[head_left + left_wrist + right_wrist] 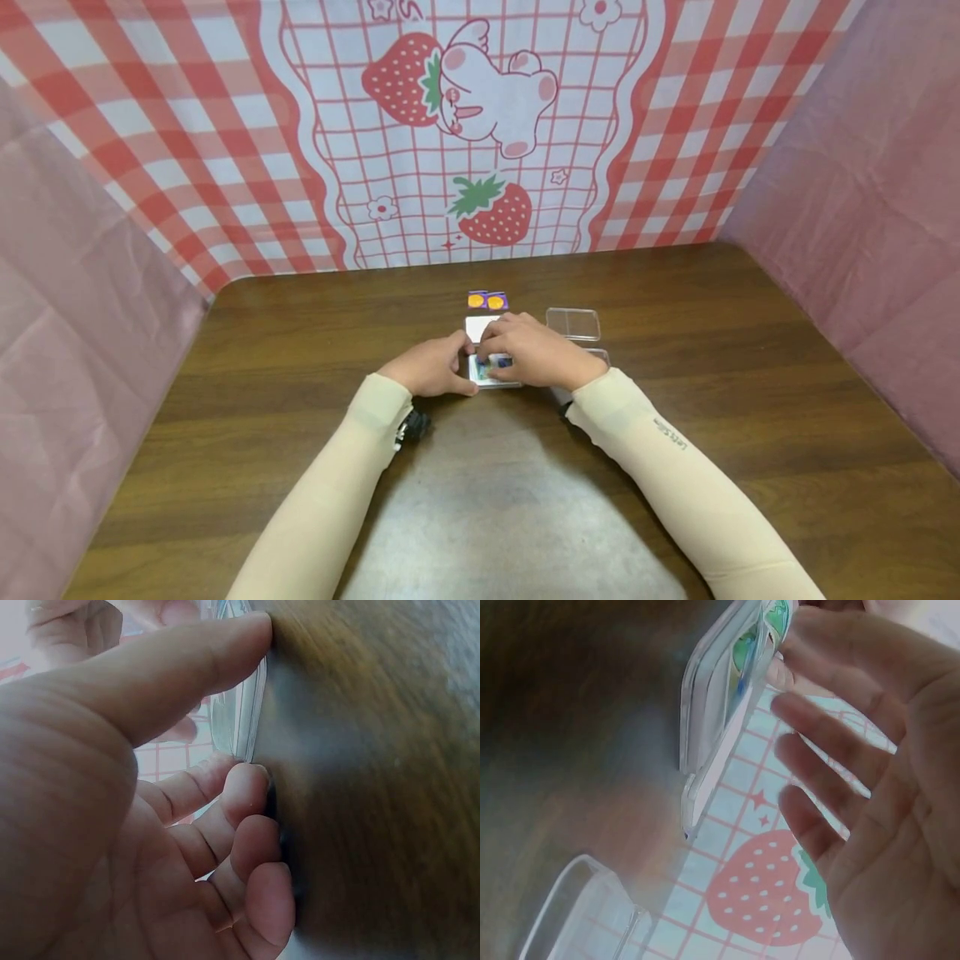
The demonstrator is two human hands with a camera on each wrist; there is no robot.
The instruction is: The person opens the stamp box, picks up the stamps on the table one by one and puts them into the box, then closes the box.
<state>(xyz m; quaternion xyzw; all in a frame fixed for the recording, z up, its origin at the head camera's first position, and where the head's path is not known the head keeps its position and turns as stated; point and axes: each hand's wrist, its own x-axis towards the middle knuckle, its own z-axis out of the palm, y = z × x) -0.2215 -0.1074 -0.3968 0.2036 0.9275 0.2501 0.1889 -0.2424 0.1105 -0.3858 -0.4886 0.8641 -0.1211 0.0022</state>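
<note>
A shallow clear plastic case (692, 727) lies on the table with a stack of cards inside, the top one blue and green (482, 368). My left hand (431, 367) holds the case at its left end, thumb at the near edge and fingertips at the far side. From above, my right hand (536, 354) reaches over it. Thumb and index finger pinch a green-patterned card (777, 616), its edge tilted up off the stack, while the other fingers stay loosely bent. Behind the case lies a white rectangular piece (478, 327), partly covered by the right hand.
Two small purple cards with orange circles (486, 301) lie farther back. An open clear plastic case (573, 323) stands to the right, its nearer half partly behind the right wrist. A red-checked strawberry cloth (465, 150) hangs behind the wooden table (300, 333).
</note>
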